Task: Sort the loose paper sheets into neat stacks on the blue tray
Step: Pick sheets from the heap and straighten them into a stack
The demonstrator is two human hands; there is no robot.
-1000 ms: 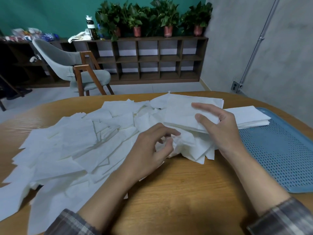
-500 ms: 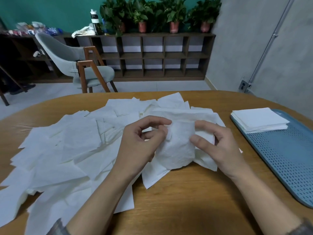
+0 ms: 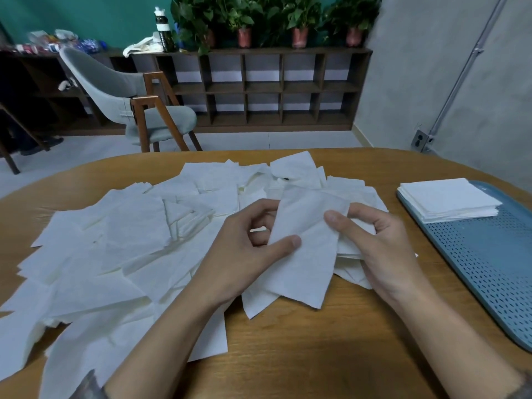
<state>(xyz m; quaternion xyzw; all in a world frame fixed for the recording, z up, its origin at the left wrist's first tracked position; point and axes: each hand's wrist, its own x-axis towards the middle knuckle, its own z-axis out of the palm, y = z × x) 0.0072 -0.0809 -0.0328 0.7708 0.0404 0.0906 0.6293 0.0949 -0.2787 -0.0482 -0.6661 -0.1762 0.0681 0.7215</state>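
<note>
Office or meeting room: round wooden desk [image 3: 288, 355], cubby shelf unit [image 3: 259, 87] topped with potted plants [image 3: 244, 21], upholstered chair [image 3: 129, 93], teal wall [image 3: 86, 12], exposed conduit [image 3: 460, 67].

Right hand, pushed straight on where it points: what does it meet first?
Past the sheet it pinches, the right hand would probably meet the left hand, across that sheet; depth is unclear.

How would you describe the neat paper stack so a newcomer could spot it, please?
Find the perforated blue plastic tray on the right of the wooden table. At its far end sits a squared white paper stack, unlike the loose sheets.
</note>
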